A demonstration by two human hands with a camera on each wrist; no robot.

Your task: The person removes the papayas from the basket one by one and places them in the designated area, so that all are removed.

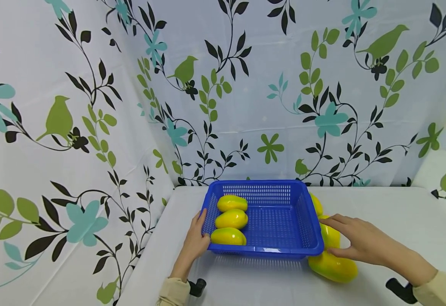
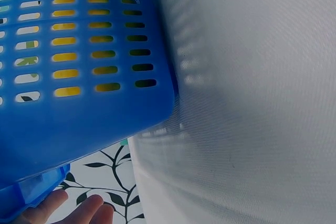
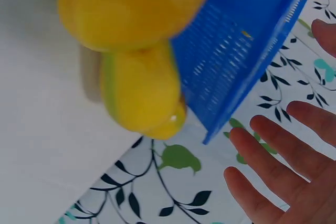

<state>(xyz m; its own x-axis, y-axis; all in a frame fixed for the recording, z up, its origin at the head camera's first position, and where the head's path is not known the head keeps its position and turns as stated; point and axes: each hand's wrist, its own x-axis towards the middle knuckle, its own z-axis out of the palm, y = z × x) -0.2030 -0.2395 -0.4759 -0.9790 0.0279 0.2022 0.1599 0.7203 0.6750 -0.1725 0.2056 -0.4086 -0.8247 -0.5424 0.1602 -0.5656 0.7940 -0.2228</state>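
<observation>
A blue plastic basket (image 1: 272, 250) with slotted walls sits on the white table. Three yellow-green mangoes lie in a column along its left side, the middle mango (image 1: 231, 219) among them. My left hand (image 1: 196, 238) grips the basket's left rim; in the left wrist view its fingertips (image 2: 86, 211) show by the rim. Outside the right wall lie three more mangoes, the nearest mango (image 1: 334, 267) at the front. Over these, beside the right rim, hovers my right hand (image 1: 360, 240); the right wrist view shows its fingers (image 3: 278, 145) spread and holding nothing.
The white table (image 1: 395, 212) extends right of the fruit and in front of the basket. Behind and to the left hangs a white curtain (image 1: 223, 161) printed with leaves, birds and flowers. Dark straps with small black devices (image 1: 197, 288) sit at both wrists.
</observation>
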